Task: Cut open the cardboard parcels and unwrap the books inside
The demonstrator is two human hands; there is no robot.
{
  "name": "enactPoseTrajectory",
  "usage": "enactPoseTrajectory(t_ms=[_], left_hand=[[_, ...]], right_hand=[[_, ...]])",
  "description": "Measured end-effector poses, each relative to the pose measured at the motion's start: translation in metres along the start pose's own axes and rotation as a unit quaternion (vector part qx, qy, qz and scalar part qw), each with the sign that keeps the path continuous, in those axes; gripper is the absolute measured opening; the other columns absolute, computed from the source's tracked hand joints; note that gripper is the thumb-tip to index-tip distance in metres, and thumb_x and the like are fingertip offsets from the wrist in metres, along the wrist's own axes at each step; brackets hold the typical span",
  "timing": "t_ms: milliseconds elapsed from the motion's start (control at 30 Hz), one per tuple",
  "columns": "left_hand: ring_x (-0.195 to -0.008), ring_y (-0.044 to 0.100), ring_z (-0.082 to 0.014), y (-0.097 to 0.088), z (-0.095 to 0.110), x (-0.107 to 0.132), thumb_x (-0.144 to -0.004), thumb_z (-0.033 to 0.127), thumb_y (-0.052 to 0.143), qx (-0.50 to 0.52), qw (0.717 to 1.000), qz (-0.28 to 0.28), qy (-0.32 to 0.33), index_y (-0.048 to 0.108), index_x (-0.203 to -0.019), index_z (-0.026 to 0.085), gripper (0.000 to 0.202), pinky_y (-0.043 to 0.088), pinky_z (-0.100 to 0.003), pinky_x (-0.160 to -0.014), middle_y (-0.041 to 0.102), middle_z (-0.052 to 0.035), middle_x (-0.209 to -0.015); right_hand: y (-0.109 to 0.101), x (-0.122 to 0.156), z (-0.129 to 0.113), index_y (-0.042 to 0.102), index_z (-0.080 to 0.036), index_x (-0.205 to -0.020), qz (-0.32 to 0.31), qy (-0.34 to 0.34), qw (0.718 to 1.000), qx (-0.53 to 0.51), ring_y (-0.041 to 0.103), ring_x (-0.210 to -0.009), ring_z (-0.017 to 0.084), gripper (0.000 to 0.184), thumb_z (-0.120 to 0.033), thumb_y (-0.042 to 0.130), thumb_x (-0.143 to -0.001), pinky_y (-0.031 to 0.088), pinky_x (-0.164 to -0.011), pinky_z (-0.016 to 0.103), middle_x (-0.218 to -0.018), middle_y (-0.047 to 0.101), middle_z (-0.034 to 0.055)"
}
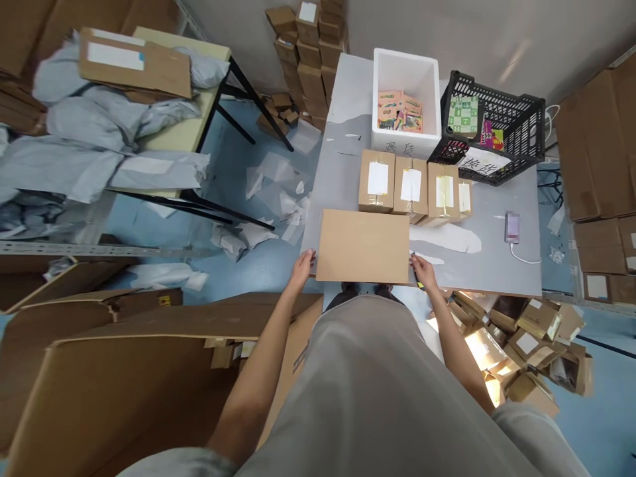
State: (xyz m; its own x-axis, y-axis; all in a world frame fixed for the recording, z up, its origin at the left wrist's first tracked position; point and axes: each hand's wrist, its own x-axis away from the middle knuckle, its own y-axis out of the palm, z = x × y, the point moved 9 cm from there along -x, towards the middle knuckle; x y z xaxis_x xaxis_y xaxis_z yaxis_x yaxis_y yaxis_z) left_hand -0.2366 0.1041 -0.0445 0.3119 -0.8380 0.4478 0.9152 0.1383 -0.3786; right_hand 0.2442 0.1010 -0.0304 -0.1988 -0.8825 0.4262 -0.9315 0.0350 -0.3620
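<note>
Your left hand [302,265] and right hand [421,269] pinch the sides of the flat cardboard box [364,246] on the tabletop [497,255], fingertips kinda hidden.

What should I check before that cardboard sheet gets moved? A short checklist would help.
1. Left hand at the left edge of the cardboard: ok.
2. Right hand at its right edge: ok.
3. Grip closed on the edges: cannot tell.
4. Gap between cardboard and the boxes behind it: cannot tell.
5. Phone lies apart from the cardboard: ok.
6. Cardboard lies flat on the table: ok.
</note>
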Motion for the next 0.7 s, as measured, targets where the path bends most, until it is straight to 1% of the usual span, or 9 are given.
enactPoseTrajectory(t_ms=[100, 167, 267, 333, 433, 500, 600, 633, 700], left_hand=[[-0.13, 0.079, -0.0343, 0.002, -0.039, 0.033, -0.11, 0.065, 0.04, 0.021, 0.996, -0.013, -0.086, 0.077, -0.132, 0.01, 0.07, 0.065, -0.053, -0.109, 0.079, -0.0297, -0.137], [-0.132, 0.078, -0.034, 0.009, -0.055, 0.052, -0.112, 0.061, 0.039, 0.035, 0.993, -0.021, -0.115, 0.079, -0.129, 0.01, 0.068, 0.066, -0.052, -0.11, 0.079, -0.0289, -0.138], [-0.141, 0.074, -0.0345, 0.018, -0.066, 0.067, -0.113, 0.06, 0.039, 0.048, 0.99, -0.021, -0.128, 0.079, -0.133, 0.012, 0.066, 0.064, -0.053, -0.114, 0.076, -0.0252, -0.148], [-0.146, 0.07, -0.0337, 0.019, -0.065, 0.071, -0.112, 0.065, 0.04, 0.051, 0.991, -0.017, -0.126, 0.079, -0.137, 0.016, 0.066, 0.058, -0.054, -0.123, 0.075, -0.0205, -0.152], [-0.155, 0.064, -0.0306, 0.013, -0.054, 0.076, -0.113, 0.067, 0.04, 0.059, 0.993, -0.02, -0.095, 0.08, -0.14, 0.021, 0.066, 0.045, -0.05, -0.135, 0.074, -0.0151, -0.155], [-0.155, 0.063, -0.0308, 0.007, -0.039, 0.083, -0.113, 0.068, 0.038, 0.065, 0.996, -0.023, -0.061, 0.08, -0.14, 0.021, 0.069, 0.041, -0.05, -0.138, 0.075, -0.0151, -0.153], [-0.146, 0.07, -0.0345, -0.004, -0.01, 0.098, -0.112, 0.075, 0.036, 0.062, 0.998, -0.016, -0.01, 0.082, -0.135, 0.017, 0.078, 0.047, -0.053, -0.133, 0.079, -0.0184, -0.145], [-0.144, 0.071, -0.035, -0.007, 0.002, 0.103, -0.11, 0.078, 0.039, 0.056, 0.998, -0.01, 0.014, 0.082, -0.134, 0.016, 0.08, 0.05, -0.053, -0.131, 0.08, -0.0185, -0.144], [-0.139, 0.073, -0.0348, -0.015, 0.032, 0.11, -0.104, 0.082, 0.052, 0.034, 0.997, 0.008, 0.074, 0.082, -0.135, 0.016, 0.079, 0.055, -0.051, -0.126, 0.079, -0.0175, -0.143]], right_hand=[[0.005, 0.037, 0.022, 0.086, -0.017, -0.121, -0.019, 0.018, 1.0, -0.015, 0.081, -0.115, 0.037, 0.062, -0.067, 0.072, -0.086, 0.062, -0.11, 0.058, -0.129, 0.085, 0.0206], [0.015, 0.055, 0.03, 0.086, -0.017, -0.121, -0.034, 0.023, 0.999, -0.021, 0.08, -0.117, 0.037, 0.059, -0.061, 0.075, -0.083, 0.06, -0.113, 0.059, -0.132, 0.084, 0.0204], [0.029, 0.07, 0.032, 0.085, -0.015, -0.127, -0.045, 0.026, 0.998, -0.035, 0.077, -0.123, 0.037, 0.065, -0.058, 0.078, -0.079, 0.057, -0.116, 0.061, -0.141, 0.08, 0.0223], [0.033, 0.074, 0.029, 0.084, -0.016, -0.127, -0.042, 0.023, 0.998, -0.052, 0.073, -0.133, 0.039, 0.068, -0.061, 0.082, -0.076, 0.055, -0.119, 0.062, -0.149, 0.076, 0.0226], [0.027, 0.082, 0.022, 0.086, -0.019, -0.117, -0.029, 0.014, 0.998, -0.055, 0.066, -0.143, 0.04, 0.066, -0.069, 0.085, -0.074, 0.052, -0.122, 0.062, -0.151, 0.075, 0.021], [0.018, 0.093, 0.014, 0.086, -0.021, -0.112, -0.016, 0.005, 0.999, -0.046, 0.066, -0.142, 0.039, 0.063, -0.072, 0.085, -0.076, 0.052, -0.123, 0.061, -0.146, 0.077, 0.0194], [-0.001, 0.115, -0.006, 0.086, -0.021, -0.105, 0.013, -0.008, 1.0, -0.018, 0.071, -0.129, 0.036, 0.059, -0.075, 0.082, -0.082, 0.058, -0.116, 0.056, -0.133, 0.08, 0.0163], [-0.008, 0.122, -0.015, 0.086, -0.021, -0.102, 0.025, -0.011, 1.0, -0.004, 0.071, -0.123, 0.035, 0.058, -0.076, 0.081, -0.084, 0.06, -0.112, 0.053, -0.127, 0.08, 0.0152], [-0.024, 0.134, -0.038, 0.086, -0.021, -0.098, 0.06, -0.024, 0.998, 0.024, 0.071, -0.114, 0.032, 0.056, -0.076, 0.078, -0.088, 0.061, -0.104, 0.048, -0.118, 0.079, 0.0133]])
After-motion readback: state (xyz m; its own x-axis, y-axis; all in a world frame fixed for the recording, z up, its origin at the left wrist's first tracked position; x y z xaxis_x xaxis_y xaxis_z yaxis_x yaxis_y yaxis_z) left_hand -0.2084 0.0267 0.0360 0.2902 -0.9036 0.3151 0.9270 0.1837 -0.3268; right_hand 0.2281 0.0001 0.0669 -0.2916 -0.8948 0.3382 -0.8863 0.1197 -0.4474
